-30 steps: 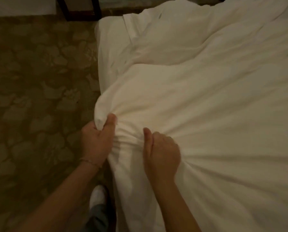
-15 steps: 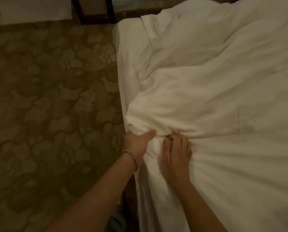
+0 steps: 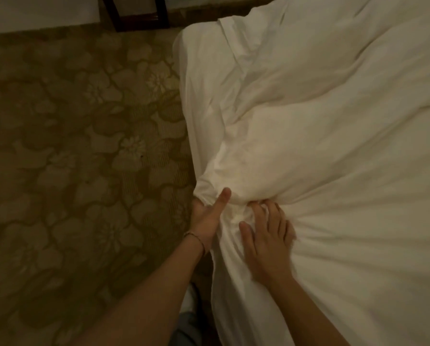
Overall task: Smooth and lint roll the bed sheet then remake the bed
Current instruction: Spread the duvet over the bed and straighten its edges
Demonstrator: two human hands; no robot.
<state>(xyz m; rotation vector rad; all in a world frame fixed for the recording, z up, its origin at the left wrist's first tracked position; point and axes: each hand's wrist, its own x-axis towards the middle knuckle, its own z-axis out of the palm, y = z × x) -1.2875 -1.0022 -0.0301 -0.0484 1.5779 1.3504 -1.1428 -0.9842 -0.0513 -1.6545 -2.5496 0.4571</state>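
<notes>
A white duvet [image 3: 333,151] lies rumpled over the bed, its near left corner bunched at the mattress edge. My left hand [image 3: 207,216] grips that bunched corner from the side, thumb lying over the cloth. My right hand [image 3: 266,236] rests on top of the gathered fabric just to the right, its fingertips dug into the folds. Creases fan out from both hands across the cover. The white bed sheet [image 3: 199,78] shows on the mattress side beyond the duvet. No lint roller is in view.
Floral patterned carpet [image 3: 79,158] fills the left half. A dark wooden furniture frame [image 3: 139,13] stands at the top beside the bed's far corner. My foot in a light shoe [image 3: 189,298] is by the bed edge below my left arm.
My right hand went from a closed grip to lying flatter on the folds with its fingers spread. My left hand kept its hold on the corner. The view swung left, bringing more carpet into sight.
</notes>
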